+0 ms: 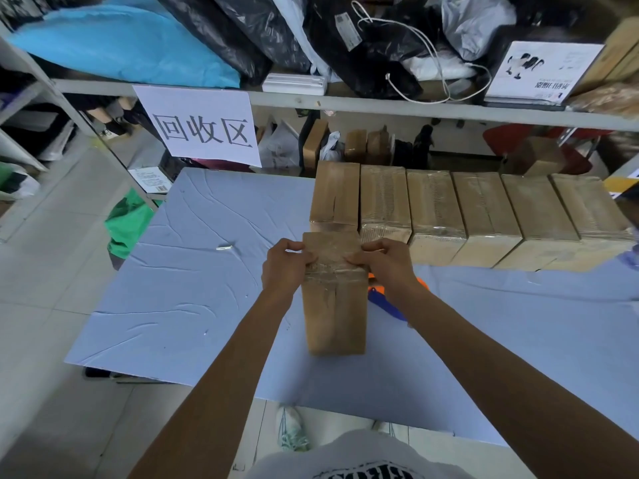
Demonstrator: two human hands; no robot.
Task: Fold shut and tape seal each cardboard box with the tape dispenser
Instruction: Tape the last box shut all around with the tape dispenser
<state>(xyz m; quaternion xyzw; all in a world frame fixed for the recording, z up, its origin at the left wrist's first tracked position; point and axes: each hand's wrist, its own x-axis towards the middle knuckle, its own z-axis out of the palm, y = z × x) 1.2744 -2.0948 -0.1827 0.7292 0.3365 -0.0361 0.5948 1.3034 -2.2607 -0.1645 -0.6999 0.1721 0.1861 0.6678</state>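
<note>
Cardboard box (333, 305), one: stood on the blue-covered bench (173, 288) directly before the person, close in front of a row of six closed boxes (484, 209).
Flaps were folded shut, with a clear tape band (333, 271) laid across the upper face.
Step, as judged: pressing the tape down, with the seal near done.
Left hand (283, 267) and right hand (383, 264) were apart, one clamped on each side edge, with fingers curled over and thumbs on the tape. Both forearms were extended, converging on the box.
Tape dispenser (385, 305), orange and blue, lay just right of the box, partly hidden by the right forearm.
Next move, likely: rub the tape ends flat, then release and shift the box to the row.
</note>
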